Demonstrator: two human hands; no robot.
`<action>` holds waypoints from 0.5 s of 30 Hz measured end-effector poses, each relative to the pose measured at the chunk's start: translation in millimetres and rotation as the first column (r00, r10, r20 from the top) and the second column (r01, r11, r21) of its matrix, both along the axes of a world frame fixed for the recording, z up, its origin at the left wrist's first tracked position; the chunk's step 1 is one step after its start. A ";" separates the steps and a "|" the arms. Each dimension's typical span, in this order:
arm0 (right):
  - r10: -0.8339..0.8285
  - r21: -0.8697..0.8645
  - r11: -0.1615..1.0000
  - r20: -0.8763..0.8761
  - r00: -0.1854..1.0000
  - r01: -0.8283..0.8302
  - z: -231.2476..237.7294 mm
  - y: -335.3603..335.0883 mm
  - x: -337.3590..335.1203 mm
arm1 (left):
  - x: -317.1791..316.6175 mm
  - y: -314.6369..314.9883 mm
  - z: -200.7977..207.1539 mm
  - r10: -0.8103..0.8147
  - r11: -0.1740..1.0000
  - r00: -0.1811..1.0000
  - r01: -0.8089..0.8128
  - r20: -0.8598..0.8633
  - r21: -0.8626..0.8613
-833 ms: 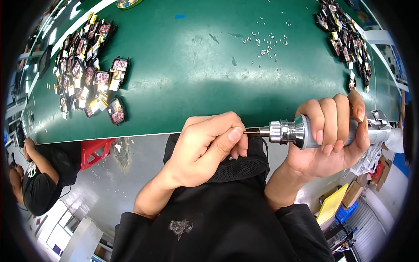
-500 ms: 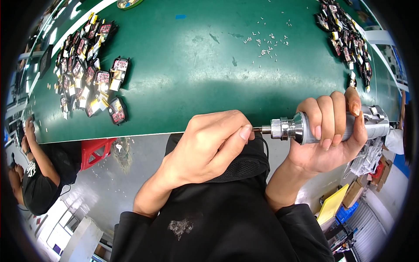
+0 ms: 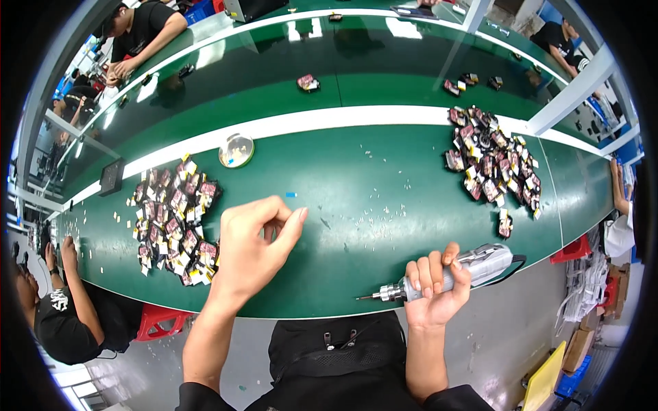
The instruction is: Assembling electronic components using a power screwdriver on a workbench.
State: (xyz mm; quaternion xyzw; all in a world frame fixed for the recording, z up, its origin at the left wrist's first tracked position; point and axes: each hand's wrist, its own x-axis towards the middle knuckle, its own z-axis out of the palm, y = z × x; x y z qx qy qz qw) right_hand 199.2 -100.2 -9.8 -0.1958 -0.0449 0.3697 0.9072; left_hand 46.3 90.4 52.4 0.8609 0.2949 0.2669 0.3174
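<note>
My right hand (image 3: 436, 284) is wrapped round the grey and silver body of an electric screwdriver (image 3: 483, 264). Its thin bit points left over the near edge of the green table, touching nothing. A black cord loops from its back end. My left hand (image 3: 252, 243) hangs over the table, right of a heap of small black-cased electronic units (image 3: 171, 219) with red boards and white and yellow parts. Its fingers are curled in toward the thumb; whatever they pinch, if anything, is hidden. Small pale screw-like pieces (image 3: 377, 219) lie scattered between the hands.
A second heap of units (image 3: 490, 157) lies at the right, with a single unit (image 3: 504, 224) nearer me. A round dish (image 3: 236, 151) holds small pieces. A white ledge (image 3: 308, 123) runs behind. Co-workers sit at the left (image 3: 65, 315) and far left (image 3: 144, 34).
My view has tilted up, showing more of the far table. My left hand has left the screwdriver's bit and moved left and forward over the table. The screwdriver now tilts, bit end nearer me.
</note>
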 end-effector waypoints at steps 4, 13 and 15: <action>0.021 0.078 0.997 0.001 1.000 -0.021 -0.2 0.3 1.2 | 61.5 80.9 0.1 0.126 0.953 0.986 -0.090 -0.110 0.288; 0.098 0.080 0.992 -0.016 0.995 -0.096 -4.3 0.1 9.3 | 138.1 177.0 -50.8 0.280 0.898 0.934 -0.173 -0.223 0.406; 0.098 0.078 0.992 -0.019 0.995 -0.096 -3.0 -2.0 6.9 | 138.7 183.4 -53.0 0.258 0.907 0.940 -0.155 -0.225 0.392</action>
